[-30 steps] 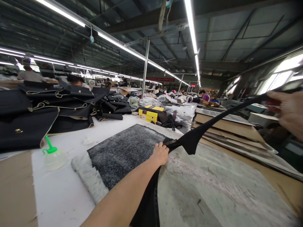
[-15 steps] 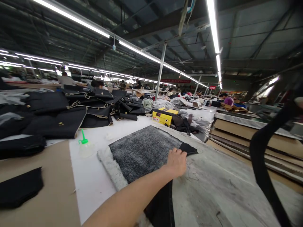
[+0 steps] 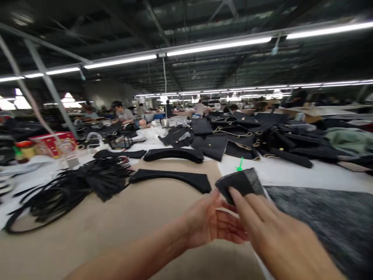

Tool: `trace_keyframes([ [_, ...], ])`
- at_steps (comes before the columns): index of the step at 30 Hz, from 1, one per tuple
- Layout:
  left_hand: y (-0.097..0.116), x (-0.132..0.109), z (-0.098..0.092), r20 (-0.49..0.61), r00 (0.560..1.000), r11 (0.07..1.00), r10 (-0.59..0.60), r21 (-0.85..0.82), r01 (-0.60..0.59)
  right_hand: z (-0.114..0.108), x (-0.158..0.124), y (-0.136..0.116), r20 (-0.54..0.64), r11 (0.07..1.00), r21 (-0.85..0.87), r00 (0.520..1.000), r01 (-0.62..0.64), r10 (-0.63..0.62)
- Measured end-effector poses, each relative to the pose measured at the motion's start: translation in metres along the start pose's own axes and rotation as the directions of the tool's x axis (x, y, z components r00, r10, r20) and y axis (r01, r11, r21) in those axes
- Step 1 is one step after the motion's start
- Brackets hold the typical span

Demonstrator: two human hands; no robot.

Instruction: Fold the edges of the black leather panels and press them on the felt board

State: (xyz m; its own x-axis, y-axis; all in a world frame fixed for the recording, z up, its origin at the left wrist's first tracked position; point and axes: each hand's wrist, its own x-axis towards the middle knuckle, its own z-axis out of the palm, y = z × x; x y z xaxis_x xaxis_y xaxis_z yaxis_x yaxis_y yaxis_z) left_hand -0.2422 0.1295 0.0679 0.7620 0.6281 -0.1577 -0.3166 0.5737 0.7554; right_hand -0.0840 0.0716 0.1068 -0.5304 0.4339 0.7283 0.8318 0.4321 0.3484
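Hands: two, left hand point(image 3: 212, 223) and right hand point(image 3: 274, 233). Dark piece point(image 3: 241, 182): one, at the fingers. Curved black strips on the table point(image 3: 116, 221): three, near strip point(image 3: 171, 177), far strip point(image 3: 175, 154), left strip point(image 3: 119, 153). Strap tangle point(image 3: 72, 186): one, left. Green nozzle point(image 3: 239, 164): one. Grey mat point(image 3: 326, 210): one, right edge. Red box point(image 3: 52, 142): one, far left corner. Bag heap point(image 3: 262, 136): one, far edge.

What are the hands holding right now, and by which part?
A small dark grey piece of material: the left hand and the right hand together pinch it at its near lower edge.
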Motion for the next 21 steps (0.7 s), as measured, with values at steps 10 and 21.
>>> trace_keyframes([
  [10, -0.002, -0.253, -0.144, -0.674, 0.731, 0.953, 0.104, -0.142, -0.266, 0.104, 0.073, -0.282, 0.079, 0.862, 0.5, 0.986, 0.087, -0.146],
  [21, -0.006, -0.32, -0.219, -0.757, 0.589, 0.94, 0.285, 0.34, -0.019, 0.141, 0.016, -0.264, 0.123, 0.807, 0.586, 0.976, 0.074, -0.178],
])
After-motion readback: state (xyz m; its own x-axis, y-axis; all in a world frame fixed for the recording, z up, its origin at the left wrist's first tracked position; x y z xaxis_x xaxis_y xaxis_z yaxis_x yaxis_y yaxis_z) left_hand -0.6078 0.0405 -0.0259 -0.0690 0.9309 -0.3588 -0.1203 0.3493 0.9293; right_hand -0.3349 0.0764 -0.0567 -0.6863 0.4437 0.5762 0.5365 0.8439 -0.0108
